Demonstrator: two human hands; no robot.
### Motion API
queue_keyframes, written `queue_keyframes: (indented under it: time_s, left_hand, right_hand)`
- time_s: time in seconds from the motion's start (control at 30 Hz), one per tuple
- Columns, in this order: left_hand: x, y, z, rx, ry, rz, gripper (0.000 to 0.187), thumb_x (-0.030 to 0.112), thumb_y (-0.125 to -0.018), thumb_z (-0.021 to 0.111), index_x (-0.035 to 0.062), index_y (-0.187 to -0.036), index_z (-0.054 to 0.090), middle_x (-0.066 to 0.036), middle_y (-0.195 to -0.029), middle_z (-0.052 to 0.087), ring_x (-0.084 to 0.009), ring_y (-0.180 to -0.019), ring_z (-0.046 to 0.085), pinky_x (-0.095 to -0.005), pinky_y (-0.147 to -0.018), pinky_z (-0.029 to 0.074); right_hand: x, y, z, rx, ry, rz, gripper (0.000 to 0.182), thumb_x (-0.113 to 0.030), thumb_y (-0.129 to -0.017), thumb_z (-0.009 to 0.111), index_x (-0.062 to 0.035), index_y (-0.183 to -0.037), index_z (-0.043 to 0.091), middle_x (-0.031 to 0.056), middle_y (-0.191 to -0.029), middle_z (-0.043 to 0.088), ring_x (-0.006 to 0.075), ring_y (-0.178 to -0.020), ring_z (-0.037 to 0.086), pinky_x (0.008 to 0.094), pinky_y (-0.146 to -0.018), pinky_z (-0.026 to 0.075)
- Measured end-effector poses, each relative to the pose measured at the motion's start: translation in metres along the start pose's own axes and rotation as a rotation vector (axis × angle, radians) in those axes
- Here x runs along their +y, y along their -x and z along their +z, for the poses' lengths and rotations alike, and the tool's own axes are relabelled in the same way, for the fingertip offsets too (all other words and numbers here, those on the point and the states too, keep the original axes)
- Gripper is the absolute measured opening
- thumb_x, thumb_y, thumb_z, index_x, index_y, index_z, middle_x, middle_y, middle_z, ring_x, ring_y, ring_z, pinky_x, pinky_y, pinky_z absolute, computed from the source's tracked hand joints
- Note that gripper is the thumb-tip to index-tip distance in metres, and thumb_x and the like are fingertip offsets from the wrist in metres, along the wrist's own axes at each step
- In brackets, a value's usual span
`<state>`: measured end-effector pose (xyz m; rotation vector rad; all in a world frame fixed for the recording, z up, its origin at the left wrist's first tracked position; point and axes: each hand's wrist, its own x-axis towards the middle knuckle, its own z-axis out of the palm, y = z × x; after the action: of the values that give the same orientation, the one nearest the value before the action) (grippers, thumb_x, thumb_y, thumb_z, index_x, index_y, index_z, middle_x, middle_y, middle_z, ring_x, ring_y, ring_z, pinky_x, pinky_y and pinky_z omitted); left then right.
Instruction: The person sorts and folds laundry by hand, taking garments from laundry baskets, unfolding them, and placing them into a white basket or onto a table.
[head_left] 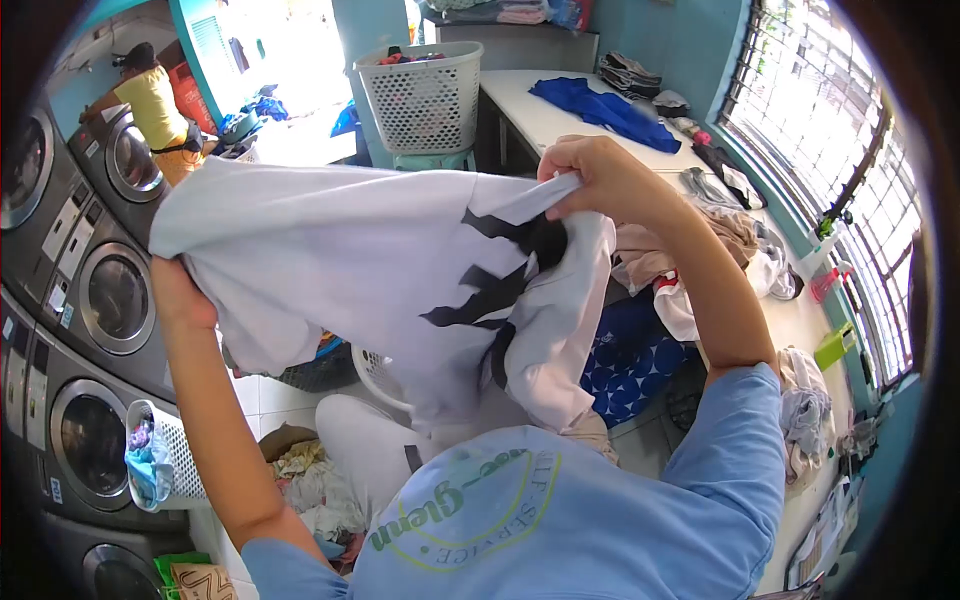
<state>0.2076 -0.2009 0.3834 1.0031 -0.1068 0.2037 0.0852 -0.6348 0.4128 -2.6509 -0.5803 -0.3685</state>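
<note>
A white garment with jagged black patches is stretched out in front of me between my two hands; its exact kind is hard to tell. My right hand pinches its upper edge at the right, fingers closed on the cloth. On the left, my left hand reaches up inside the cloth and holds that end raised. Its fingers are covered by the fabric. The lower part of the garment hangs in folds over my lap.
Front-loading machines line the left side. A white basket with clothes stands ahead, another basket lower left. Clothes, including a blue cloth, lie on the white table at right. A person in yellow stands far left.
</note>
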Motion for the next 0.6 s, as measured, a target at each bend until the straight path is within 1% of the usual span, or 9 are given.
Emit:
queue_keyframes:
  time_s: [0.07, 0.17, 0.33, 0.43, 0.47, 0.5, 0.53, 0.57, 0.6]
  left_hand:
    - [0.012, 0.001, 0.0, -0.07, 0.023, 0.011, 0.039, 0.028, -0.092, 0.047, 0.0013, -0.119, 0.055, -0.012, -0.121, 0.058, -0.0231, -0.108, 0.057, -0.0359, -0.094, 0.046]
    - [0.024, 0.011, 0.01, -0.079, -0.003, 0.046, 0.039, 0.028, -0.092, 0.047, 0.0007, -0.119, 0.056, -0.014, -0.121, 0.057, -0.0241, -0.108, 0.057, -0.0353, -0.094, 0.046]
    - [0.044, 0.019, 0.02, -0.071, -0.007, 0.079, 0.039, 0.029, -0.093, 0.046, 0.0011, -0.119, 0.055, -0.015, -0.121, 0.057, -0.0237, -0.107, 0.057, -0.0347, -0.094, 0.046]
    - [0.049, 0.036, 0.033, -0.011, -0.049, 0.211, 0.04, 0.029, -0.093, 0.044, 0.0015, -0.12, 0.055, -0.015, -0.12, 0.057, -0.0235, -0.107, 0.058, -0.0339, -0.094, 0.047]
    - [0.051, 0.041, 0.026, -0.396, 0.009, 0.288, 0.038, 0.025, -0.094, 0.044, -0.0003, -0.12, 0.054, -0.016, -0.121, 0.056, -0.0231, -0.108, 0.057, -0.0336, -0.095, 0.046]
    - [0.053, 0.04, 0.02, -0.586, 0.034, 0.329, 0.037, 0.023, -0.094, 0.043, -0.0012, -0.12, 0.053, -0.016, -0.122, 0.056, -0.0229, -0.109, 0.057, -0.0334, -0.095, 0.046]
    - [0.055, 0.04, 0.014, -0.779, 0.064, 0.357, 0.036, 0.021, -0.094, 0.043, -0.0021, -0.121, 0.053, -0.017, -0.122, 0.055, -0.0226, -0.109, 0.056, -0.0332, -0.096, 0.045]
    - [0.057, 0.035, 0.006, -0.705, -0.045, 0.396, 0.036, 0.021, -0.094, 0.043, -0.0023, -0.12, 0.053, -0.016, -0.122, 0.055, -0.0222, -0.109, 0.056, -0.0326, -0.095, 0.045]
    - [0.058, 0.024, -0.006, -0.667, -0.098, 0.419, 0.036, 0.021, -0.095, 0.043, -0.0024, -0.12, 0.053, -0.016, -0.122, 0.055, -0.022, -0.109, 0.056, -0.0324, -0.095, 0.045]
  right_hand:
    - [-0.003, -0.001, 0.002, 0.013, -0.066, 0.167, 0.032, -0.013, -0.061, 0.079, -0.0021, -0.086, 0.063, 0.011, -0.08, 0.06, 0.0251, -0.077, 0.057, 0.0334, -0.069, 0.043]
    - [0.017, -0.002, 0.016, 0.081, -0.031, 0.031, 0.027, -0.01, -0.064, 0.079, -0.0032, -0.087, 0.065, 0.0059, -0.079, 0.055, 0.0203, -0.074, 0.054, 0.0302, -0.067, 0.041]
    - [0.022, 0.002, 0.016, 0.153, 0.031, 0.082, 0.02, -0.012, -0.069, 0.075, -0.0026, -0.085, 0.067, 0.0076, -0.079, 0.054, 0.0215, -0.074, 0.055, 0.0315, -0.067, 0.042]
    - [0.039, 0.007, 0.029, 0.195, 0.082, 0.092, 0.017, -0.014, -0.073, 0.072, -0.0017, -0.083, 0.065, 0.0103, -0.08, 0.055, 0.0243, -0.076, 0.056, 0.0334, -0.068, 0.043]
    - [0.049, 0.01, 0.041, 0.238, 0.128, 0.075, 0.017, -0.015, -0.075, 0.07, -0.0014, -0.082, 0.064, 0.0117, -0.08, 0.055, 0.0259, -0.077, 0.057, 0.0343, -0.068, 0.044]
    - [0.067, 0.015, 0.058, 0.237, 0.124, 0.076, 0.017, -0.015, -0.075, 0.07, -0.0014, -0.082, 0.064, 0.0117, -0.08, 0.055, 0.0259, -0.077, 0.057, 0.0343, -0.068, 0.044]
    - [0.091, 0.024, 0.08, 0.182, 0.181, 0.137, 0.017, -0.019, -0.077, 0.068, -0.0038, -0.085, 0.064, 0.013, -0.083, 0.057, 0.0297, -0.08, 0.058, 0.038, -0.07, 0.045]
    - [0.116, 0.032, 0.102, 0.127, 0.241, 0.197, 0.018, -0.022, -0.079, 0.065, -0.0063, -0.088, 0.063, 0.0143, -0.085, 0.059, 0.0335, -0.083, 0.058, 0.0417, -0.073, 0.046]
    - [0.139, 0.039, 0.123, 0.062, 0.198, 0.239, 0.022, -0.026, -0.083, 0.062, -0.0061, -0.09, 0.06, 0.015, -0.085, 0.058, 0.0328, -0.081, 0.058, 0.0411, -0.071, 0.046]
